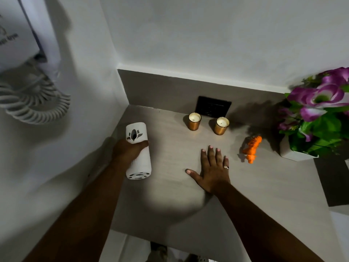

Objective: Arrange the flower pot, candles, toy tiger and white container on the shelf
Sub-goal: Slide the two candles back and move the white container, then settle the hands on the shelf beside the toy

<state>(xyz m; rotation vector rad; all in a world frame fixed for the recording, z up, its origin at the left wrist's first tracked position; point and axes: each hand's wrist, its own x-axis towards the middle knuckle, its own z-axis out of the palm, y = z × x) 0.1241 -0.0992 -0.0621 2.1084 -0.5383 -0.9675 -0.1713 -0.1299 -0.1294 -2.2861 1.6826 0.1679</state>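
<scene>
My left hand [128,151] grips the white container [138,163], a tall white cylinder with a dark flower cut-out, near the shelf's left wall. My right hand [212,167] lies flat with fingers spread on the grey shelf [188,214]. Two copper-coloured candles [194,121] [221,126] stand side by side near the back wall. The orange toy tiger [252,149] lies to the right of my right hand. The flower pot [294,156], white with purple flowers and green leaves, stands at the far right.
A black wall socket [213,108] sits behind the candles. On the left wall hangs a white unit with a coiled cord [35,103]. A dark panel [334,178] lies at the shelf's right edge.
</scene>
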